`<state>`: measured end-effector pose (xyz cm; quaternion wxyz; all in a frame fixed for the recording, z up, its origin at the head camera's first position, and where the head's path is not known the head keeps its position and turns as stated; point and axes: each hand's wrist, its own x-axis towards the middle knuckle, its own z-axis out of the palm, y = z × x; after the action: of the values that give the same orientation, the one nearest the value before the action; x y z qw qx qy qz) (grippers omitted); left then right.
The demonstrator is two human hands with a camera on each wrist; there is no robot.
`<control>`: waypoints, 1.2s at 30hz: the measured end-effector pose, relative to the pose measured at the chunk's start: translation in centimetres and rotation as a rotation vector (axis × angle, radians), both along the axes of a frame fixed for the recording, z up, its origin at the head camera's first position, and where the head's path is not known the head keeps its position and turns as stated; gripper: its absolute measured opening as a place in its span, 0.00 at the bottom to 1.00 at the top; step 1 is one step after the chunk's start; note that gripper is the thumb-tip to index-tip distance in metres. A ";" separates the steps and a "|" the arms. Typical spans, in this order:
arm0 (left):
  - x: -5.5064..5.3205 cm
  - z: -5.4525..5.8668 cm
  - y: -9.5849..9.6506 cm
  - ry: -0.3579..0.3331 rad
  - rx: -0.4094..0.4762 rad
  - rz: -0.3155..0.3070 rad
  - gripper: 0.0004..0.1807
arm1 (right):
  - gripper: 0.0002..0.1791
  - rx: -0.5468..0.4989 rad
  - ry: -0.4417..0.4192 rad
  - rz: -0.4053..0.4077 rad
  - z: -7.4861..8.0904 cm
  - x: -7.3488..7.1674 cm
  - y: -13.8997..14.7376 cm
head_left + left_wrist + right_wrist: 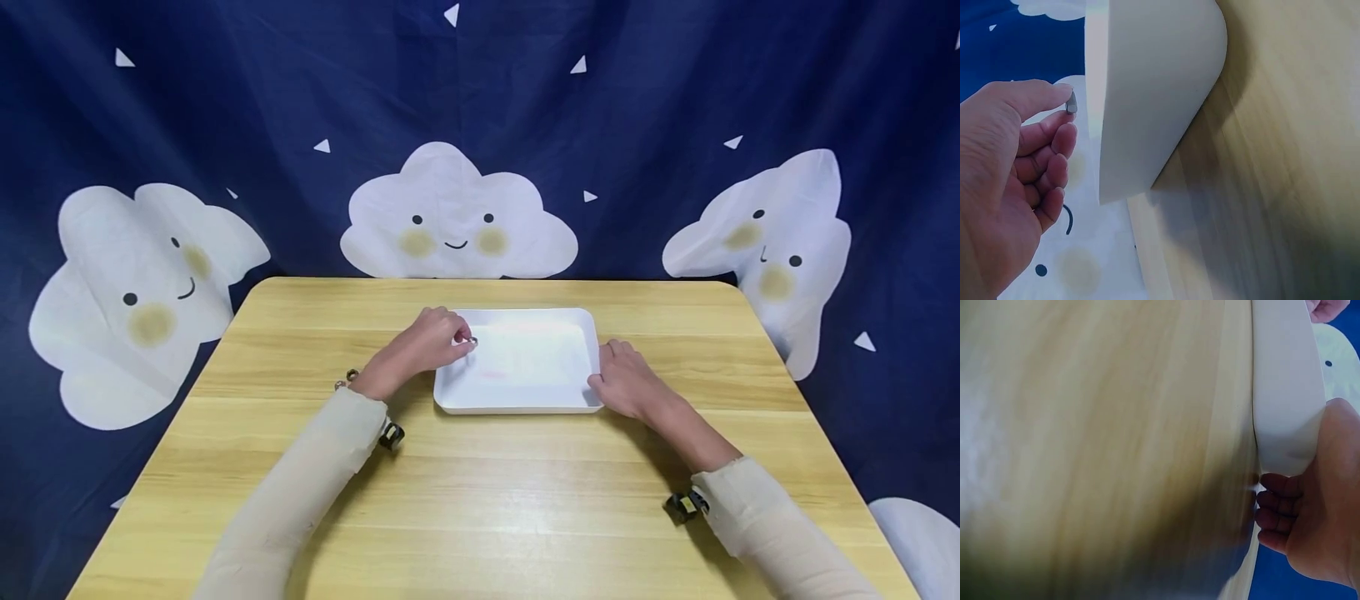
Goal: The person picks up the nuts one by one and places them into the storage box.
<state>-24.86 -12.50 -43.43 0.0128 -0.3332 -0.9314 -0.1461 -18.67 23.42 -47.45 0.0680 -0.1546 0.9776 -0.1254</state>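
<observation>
Pinched a small metal piece in the left hand, center of the frame, above the left side of a white tray; gripped the tray's right edge with the right hand. Judged the piece light, hard and slippery, best taken by its outer edges. Found no legible brand, label or writing.

Left hand, right hand gripping tray

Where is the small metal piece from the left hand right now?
In the head view, the small metal piece is above the left part of the white tray, pinched by the left hand.
</observation>
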 end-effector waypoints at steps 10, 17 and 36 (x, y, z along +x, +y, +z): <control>-0.9 -0.9 1.7 -0.076 -0.112 -0.013 0.13 | 0.30 -0.010 0.010 0.002 0.0 0.1 0.1; -1.4 -1.3 3.0 -0.089 -0.182 -0.034 0.11 | 0.31 -0.007 0.013 0.003 0.0 0.1 0.1; -2.0 -1.0 4.0 -0.170 -0.248 -0.086 0.15 | 0.32 -0.017 -0.001 0.005 0.3 0.2 0.1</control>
<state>-26.85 -8.50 -44.43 -0.1135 -0.3584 -0.9249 -0.0580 -18.46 23.55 -47.16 0.0676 -0.1577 0.9760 -0.1338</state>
